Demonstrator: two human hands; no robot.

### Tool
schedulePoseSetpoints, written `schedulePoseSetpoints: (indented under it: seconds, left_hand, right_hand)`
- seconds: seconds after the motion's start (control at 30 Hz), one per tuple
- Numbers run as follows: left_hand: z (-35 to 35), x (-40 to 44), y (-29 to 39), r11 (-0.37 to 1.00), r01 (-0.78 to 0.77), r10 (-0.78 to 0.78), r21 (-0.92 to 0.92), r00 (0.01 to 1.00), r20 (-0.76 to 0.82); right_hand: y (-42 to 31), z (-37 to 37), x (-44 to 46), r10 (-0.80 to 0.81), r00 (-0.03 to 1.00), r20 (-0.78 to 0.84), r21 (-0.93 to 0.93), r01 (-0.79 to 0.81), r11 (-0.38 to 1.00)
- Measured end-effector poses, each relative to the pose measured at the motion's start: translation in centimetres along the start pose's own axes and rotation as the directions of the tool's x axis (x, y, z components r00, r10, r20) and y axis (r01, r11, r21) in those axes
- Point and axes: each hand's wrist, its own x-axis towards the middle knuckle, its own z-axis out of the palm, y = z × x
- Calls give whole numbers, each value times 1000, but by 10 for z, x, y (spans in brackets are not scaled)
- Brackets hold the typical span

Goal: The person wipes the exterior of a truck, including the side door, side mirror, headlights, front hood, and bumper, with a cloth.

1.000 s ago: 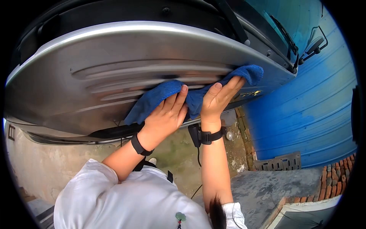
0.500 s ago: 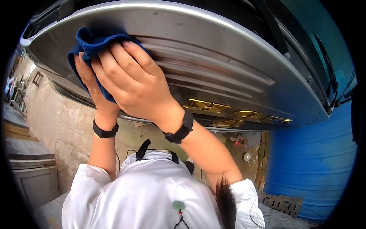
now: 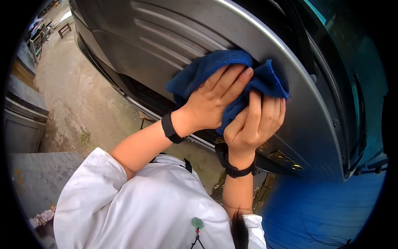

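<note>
A blue towel-like cloth (image 3: 207,68) lies bunched against the silver metal panel of a vehicle (image 3: 120,39), which has pressed ridges. My left hand (image 3: 211,99) presses on the cloth from the left, its fingers together and partly sunk in the folds. To its right, my right hand (image 3: 257,120) grips another part of the same cloth, with a folded corner standing up above the fingertips. Part of the gold lettering (image 3: 284,157) on the panel shows beside my right wrist; the rest is hidden behind my arms.
Beyond the panel's curved edge are a dark recess and a windscreen wiper (image 3: 360,120). Blue sheeting (image 3: 315,207) covers the lower right. Concrete ground (image 3: 91,103) lies below left, with a small wooden stool (image 3: 64,30) farther off and grey cabinets (image 3: 25,128) at the left.
Both hands and the cloth have moved right across the panel. My hands, overlapped before, are now side by side. The view has turned, and the gold lettering is mostly covered.
</note>
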Motion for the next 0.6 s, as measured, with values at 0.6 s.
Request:
schedulePoseSetpoints:
  seconds: [0.6]
  left_hand:
    - [-73, 10, -113, 869, 212, -43, 447, 933, -358]
  right_hand:
    - [-77, 86, 71, -266, 962, -58, 367, 269, 891]
